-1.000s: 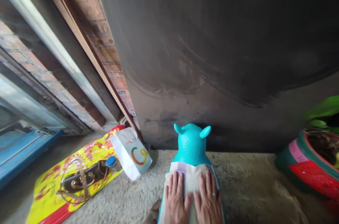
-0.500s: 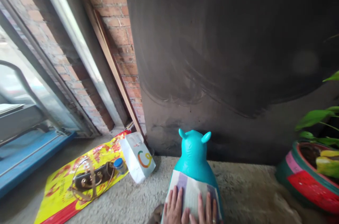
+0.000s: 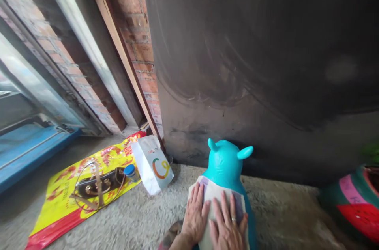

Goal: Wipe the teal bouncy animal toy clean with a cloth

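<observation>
A teal inflatable animal toy point(image 3: 226, 161) with two small ears stands on the rough grey floor, facing a dark wall. A pale striped cloth point(image 3: 217, 198) lies over its back. My left hand point(image 3: 194, 214) rests flat on the cloth's left side, fingers spread. My right hand point(image 3: 227, 226), with a ring on one finger, lies flat on the cloth beside it. Both palms press down on the cloth and neither hand grips anything.
A white paper bag point(image 3: 152, 165) leans by the brick wall point(image 3: 139, 41). A yellow and red plastic sheet point(image 3: 74, 191) holds a dark sandal point(image 3: 96, 183) and a blue-capped bottle point(image 3: 130, 171). A painted tyre planter point(image 3: 355, 202) sits at right, a blue step point(image 3: 26, 151) at left.
The view has swung a little to the left and down. Both hands have slid slightly up the cloth and show more fully. The toy's head has turned a bit to the right.
</observation>
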Tool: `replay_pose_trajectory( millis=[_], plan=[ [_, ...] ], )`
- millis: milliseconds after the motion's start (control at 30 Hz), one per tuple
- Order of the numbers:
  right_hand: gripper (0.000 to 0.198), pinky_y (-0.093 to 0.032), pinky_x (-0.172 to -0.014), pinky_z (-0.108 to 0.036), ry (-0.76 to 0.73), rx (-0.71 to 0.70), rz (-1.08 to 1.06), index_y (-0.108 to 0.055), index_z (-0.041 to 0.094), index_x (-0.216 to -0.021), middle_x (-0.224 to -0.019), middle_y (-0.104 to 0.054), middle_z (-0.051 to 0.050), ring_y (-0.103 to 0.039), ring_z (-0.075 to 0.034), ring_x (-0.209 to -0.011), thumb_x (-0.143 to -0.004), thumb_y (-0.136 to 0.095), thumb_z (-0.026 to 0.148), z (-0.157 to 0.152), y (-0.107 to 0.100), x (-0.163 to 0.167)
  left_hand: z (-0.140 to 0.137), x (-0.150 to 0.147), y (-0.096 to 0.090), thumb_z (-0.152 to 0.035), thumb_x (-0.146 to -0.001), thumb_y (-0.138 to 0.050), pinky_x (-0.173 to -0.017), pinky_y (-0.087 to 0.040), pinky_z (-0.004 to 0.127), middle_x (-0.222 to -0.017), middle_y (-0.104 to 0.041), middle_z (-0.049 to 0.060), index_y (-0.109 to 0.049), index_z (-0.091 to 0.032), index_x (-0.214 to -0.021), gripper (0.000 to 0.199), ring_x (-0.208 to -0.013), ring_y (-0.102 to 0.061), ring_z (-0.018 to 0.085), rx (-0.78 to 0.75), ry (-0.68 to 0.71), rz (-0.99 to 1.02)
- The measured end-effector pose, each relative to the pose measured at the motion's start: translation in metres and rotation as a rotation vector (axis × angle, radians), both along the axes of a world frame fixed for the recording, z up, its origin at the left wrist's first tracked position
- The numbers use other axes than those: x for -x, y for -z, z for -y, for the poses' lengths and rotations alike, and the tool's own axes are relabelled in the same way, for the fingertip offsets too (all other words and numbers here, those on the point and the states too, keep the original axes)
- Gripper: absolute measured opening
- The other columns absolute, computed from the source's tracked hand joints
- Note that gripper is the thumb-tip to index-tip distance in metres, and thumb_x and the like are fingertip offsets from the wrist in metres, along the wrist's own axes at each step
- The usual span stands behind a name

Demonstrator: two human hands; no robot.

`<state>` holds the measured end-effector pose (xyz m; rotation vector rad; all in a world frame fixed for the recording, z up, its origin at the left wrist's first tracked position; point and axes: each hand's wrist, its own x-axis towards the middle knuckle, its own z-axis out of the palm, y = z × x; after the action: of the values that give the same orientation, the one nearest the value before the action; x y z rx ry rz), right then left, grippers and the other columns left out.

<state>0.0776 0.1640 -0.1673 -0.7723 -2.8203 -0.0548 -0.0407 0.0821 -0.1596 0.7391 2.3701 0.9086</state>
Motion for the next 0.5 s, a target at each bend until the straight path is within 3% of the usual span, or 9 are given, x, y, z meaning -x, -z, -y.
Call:
replay_pose_trajectory(
  millis=[133,233,400,500],
  plan=[
    [0.054,-0.014,-0.107,-0.077,-0.013,0.084,0.016,-0.025,0.035,-0.149,-0.158,-0.020,0.002,-0.006,-0.034,-0.147,-0.095,-0.031,0.034,-0.017,-0.009,0.026,-0.022,0.030,0.004,-0.048,-0.093,-0.026,-0.125,-0.008,0.033,-0.163,-0.016,0.002,-0.023,-0.015,-0.152,0.067,-0.150,-0.006,0.016,-0.066,0.005,0.044],
    [0.055,-0.012,-0.109,-0.076,-0.039,0.125,0.009,-0.016,0.038,-0.150,-0.158,-0.016,0.005,-0.003,-0.032,-0.148,-0.097,-0.030,0.035,-0.022,-0.017,0.033,-0.028,0.035,0.003,-0.047,-0.094,-0.023,-0.125,-0.008,0.032,-0.163,-0.018,0.003,-0.022,-0.013,-0.152,0.067,-0.150,-0.009,0.015,-0.059,-0.001,0.051],
    [0.056,-0.019,-0.109,-0.074,-0.090,0.124,0.019,-0.018,0.032,-0.151,-0.158,-0.015,0.002,-0.008,-0.032,-0.147,-0.097,-0.030,0.036,-0.012,-0.028,0.012,-0.004,0.002,-0.004,-0.043,-0.094,-0.024,-0.123,-0.010,0.030,-0.163,-0.014,0.006,-0.018,-0.012,-0.153,0.067,-0.150,-0.007,0.015,0.008,-0.066,0.066],
    [0.057,-0.024,-0.104,-0.077,-0.104,0.095,0.034,-0.032,0.031,-0.148,-0.156,-0.020,-0.001,-0.018,-0.038,-0.145,-0.092,-0.038,0.039,0.013,-0.017,-0.018,0.028,-0.030,-0.001,-0.044,-0.094,-0.027,-0.123,-0.013,0.033,-0.163,-0.014,0.007,-0.021,-0.014,-0.152,0.066,-0.150,-0.009,0.018,0.044,-0.079,0.032]
  ],
)
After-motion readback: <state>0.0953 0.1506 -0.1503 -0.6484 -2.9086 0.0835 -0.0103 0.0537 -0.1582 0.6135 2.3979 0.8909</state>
